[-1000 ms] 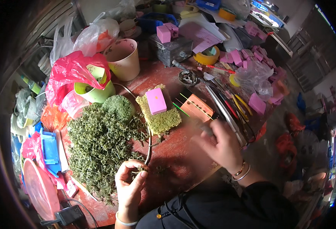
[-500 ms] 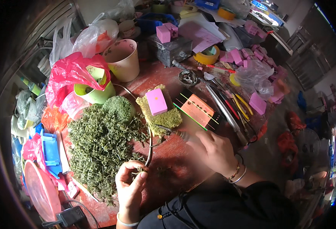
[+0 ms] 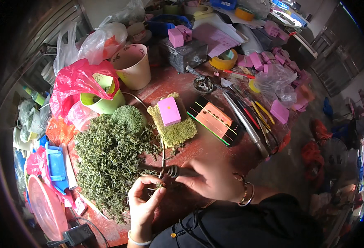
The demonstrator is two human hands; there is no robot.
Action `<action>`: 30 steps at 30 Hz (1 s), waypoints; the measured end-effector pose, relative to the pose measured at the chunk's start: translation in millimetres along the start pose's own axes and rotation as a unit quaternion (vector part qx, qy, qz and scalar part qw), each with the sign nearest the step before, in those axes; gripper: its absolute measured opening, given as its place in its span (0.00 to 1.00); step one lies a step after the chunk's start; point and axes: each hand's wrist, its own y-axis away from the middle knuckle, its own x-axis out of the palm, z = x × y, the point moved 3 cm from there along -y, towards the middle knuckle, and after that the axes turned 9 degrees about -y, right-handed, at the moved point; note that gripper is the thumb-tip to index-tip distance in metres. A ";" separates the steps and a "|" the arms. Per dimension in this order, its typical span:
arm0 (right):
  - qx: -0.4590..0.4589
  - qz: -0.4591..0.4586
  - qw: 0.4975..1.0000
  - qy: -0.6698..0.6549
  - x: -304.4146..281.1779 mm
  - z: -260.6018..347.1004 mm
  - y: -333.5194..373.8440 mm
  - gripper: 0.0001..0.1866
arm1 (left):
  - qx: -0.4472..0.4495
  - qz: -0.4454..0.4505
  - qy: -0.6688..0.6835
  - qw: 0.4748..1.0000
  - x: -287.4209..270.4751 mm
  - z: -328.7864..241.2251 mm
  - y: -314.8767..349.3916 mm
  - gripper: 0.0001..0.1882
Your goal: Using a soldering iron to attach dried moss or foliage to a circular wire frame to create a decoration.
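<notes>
My left hand (image 3: 145, 200) is closed in a pinch at the table's near side. Between its thumb and forefinger is a small dark piece (image 3: 162, 186), partly hidden by the fingers. My right hand (image 3: 215, 180), blurred by motion, grips a soldering-iron-like pen (image 3: 173, 171) with a coiled collar. The pen's dark tip points left, just above my left fingertips. Left of both hands lies a big heap of small green looped pieces (image 3: 103, 165). Beyond the hands, a rough yellow-green sponge block (image 3: 178, 131) carries a pink block (image 3: 169, 110).
A thin cable (image 3: 163, 155) loops between heap and sponge. Right of the sponge sits an orange block on a dark device (image 3: 213, 118), beside several long hand tools (image 3: 246, 120). Farther back are a white bucket (image 3: 132, 68), yellow tape (image 3: 224, 61) and pink blocks (image 3: 279, 110).
My right hand has moved left and nearer with the pen, from beside the sponge to my left fingertips. My left hand has shifted slightly right and keeps its pinch.
</notes>
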 end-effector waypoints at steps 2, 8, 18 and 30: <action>0.006 0.032 0.996 -0.086 12.4 -2.0 -2.4 0.15 | -0.051 0.016 -0.005 0.999 3.3 0.1 2.2 0.10; -0.019 0.071 0.988 -0.137 23.8 7.9 -7.9 0.14 | 0.002 0.030 -0.034 0.999 3.0 9.0 3.8 0.12; 0.008 0.089 0.987 -0.136 23.7 9.2 -7.5 0.12 | 0.040 0.054 -0.138 0.988 4.0 8.6 2.2 0.10; 0.005 0.099 0.988 -0.122 25.0 8.2 -5.4 0.12 | 0.047 0.067 -0.162 0.983 6.1 4.9 2.2 0.11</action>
